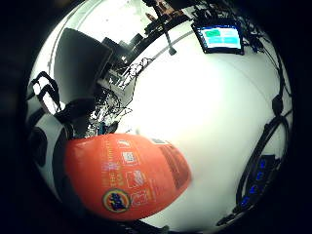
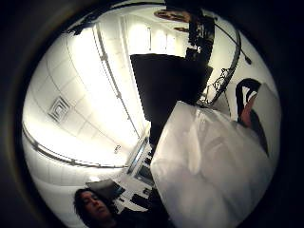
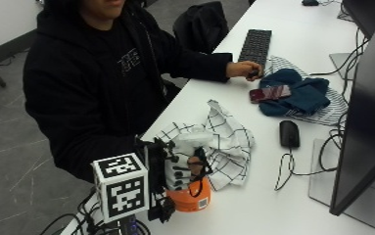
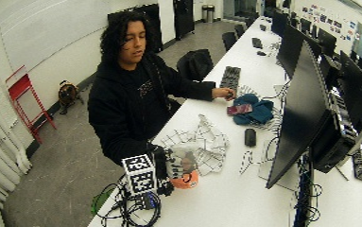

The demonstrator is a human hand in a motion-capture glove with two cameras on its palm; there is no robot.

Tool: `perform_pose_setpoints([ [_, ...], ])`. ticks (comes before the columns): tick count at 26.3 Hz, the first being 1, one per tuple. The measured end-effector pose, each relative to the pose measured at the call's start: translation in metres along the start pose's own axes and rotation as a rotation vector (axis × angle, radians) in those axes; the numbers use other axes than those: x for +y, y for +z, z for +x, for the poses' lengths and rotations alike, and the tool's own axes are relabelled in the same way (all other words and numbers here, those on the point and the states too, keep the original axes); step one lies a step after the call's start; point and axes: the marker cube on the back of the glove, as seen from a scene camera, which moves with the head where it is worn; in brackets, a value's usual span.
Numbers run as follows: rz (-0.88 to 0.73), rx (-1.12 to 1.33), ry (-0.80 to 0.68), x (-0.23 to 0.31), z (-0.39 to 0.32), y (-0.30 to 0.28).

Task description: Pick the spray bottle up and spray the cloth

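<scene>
Gloved right hand (image 3: 182, 171) with fingers curled round the white upper part of the orange spray bottle (image 3: 190, 198), which stands on the white table (image 3: 265, 205); checked cloth (image 3: 222, 137) touching it at 1 o'clock, mouse (image 3: 289, 133) beyond

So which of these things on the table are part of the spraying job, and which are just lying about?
Part of the job:
spray bottle, held by the gloved hand
checked cloth

Lying about:
keyboard
mouse
blue garment
monitor
</scene>
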Motion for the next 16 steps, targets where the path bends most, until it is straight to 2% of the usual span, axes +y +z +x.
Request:
perform_pose_setpoints([
  [8, 0.048, 0.016, -0.039, 0.002, 0.0, 0.0],
  [16, 0.0, -0.053, -0.02, -0.004, -0.009, 0.012],
])
